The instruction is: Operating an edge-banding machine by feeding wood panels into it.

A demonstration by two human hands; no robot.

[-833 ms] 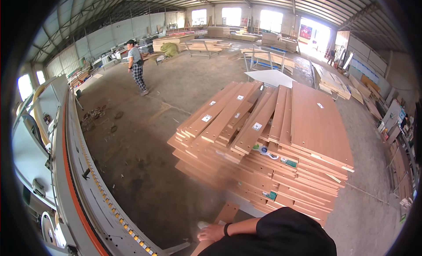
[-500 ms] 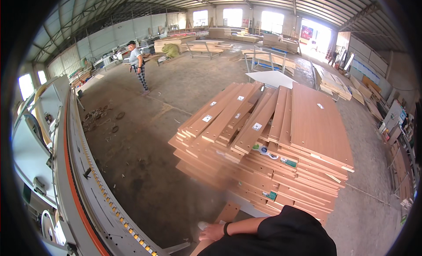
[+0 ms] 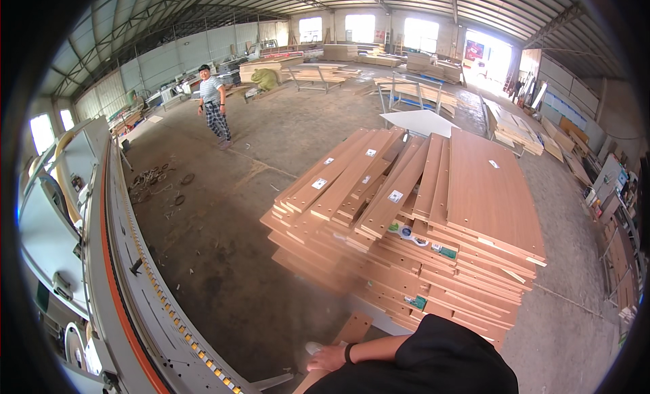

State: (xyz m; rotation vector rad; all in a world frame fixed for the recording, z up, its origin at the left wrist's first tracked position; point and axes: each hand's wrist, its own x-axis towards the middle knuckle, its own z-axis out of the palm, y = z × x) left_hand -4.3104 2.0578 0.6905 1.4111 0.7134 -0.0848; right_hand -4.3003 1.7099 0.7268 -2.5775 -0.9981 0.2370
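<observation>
My right hand (image 3: pixel 327 359), with a black band at its wrist, comes in low from the right out of a black sleeve. It lies across a narrow brown wood-grain board (image 3: pixel 353 327), fingers bent over the board and partly hidden. A whitish rounded shape (image 3: pixel 313 347) shows at the fingers; I cannot make out what it is. Just beyond stands a large stack of brown panels (image 3: pixel 491 191), some with drilled holes and white labels, its lower left part blurred. My left hand is out of view.
A long machine (image 3: pixel 112 258) with an orange strip and a yellow-marked rail runs down the left. Another person (image 3: pixel 213 103) stands on the concrete floor at the far left. Coiled straps (image 3: pixel 159 181) lie near the machine. A white sheet (image 3: pixel 420 121) sits behind the stack.
The other person has turned more toward me and shifted slightly. My right hand and the board stay nearly in place, and the view has moved very little.
</observation>
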